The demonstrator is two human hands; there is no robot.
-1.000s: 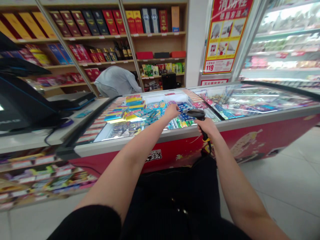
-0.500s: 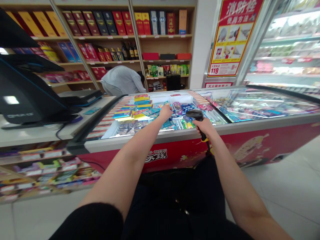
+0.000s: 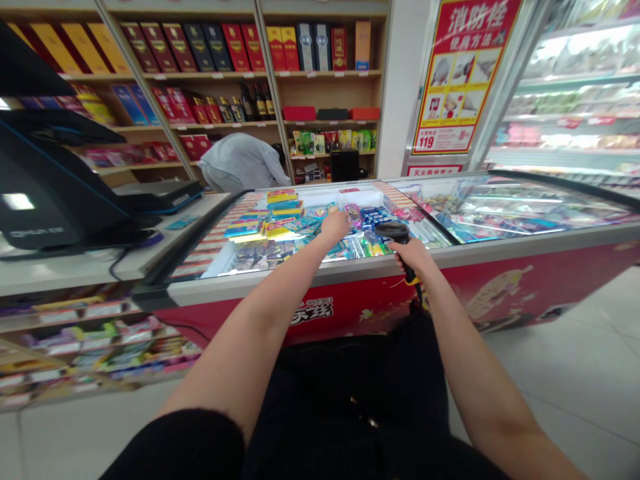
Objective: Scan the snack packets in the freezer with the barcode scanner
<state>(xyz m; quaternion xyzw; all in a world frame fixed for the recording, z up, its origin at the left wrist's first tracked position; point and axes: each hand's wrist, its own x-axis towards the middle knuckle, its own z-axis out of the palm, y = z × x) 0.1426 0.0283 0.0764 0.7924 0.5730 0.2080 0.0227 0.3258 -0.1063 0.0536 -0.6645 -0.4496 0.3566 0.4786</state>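
Observation:
My right hand [image 3: 412, 255] is wrapped round the handle of a black barcode scanner [image 3: 393, 231], whose head points forward over the near side of the chest freezer [image 3: 373, 267]. A cord with some yellow on it hangs below the grip. My left hand [image 3: 337, 225] is closed above the packaged goods in the freezer; its fingertips face away, and whatever it may hold is hidden. Blue packets [image 3: 377, 216] lie just right of it. Yellow and blue boxes [image 3: 284, 212] are stacked to its left.
On the left, a counter carries a dark checkout machine [image 3: 45, 187] and a flat black device [image 3: 157, 193]. Behind the freezer, a person in a pale shirt [image 3: 243, 160] bends down near the shelves [image 3: 320, 73]. A glass-fronted cooler [image 3: 560, 100] stands at right.
My left hand has shifted slightly right over the packets and stays closed. The scanner in my right hand has moved a little right against the freezer. The view has turned slightly.

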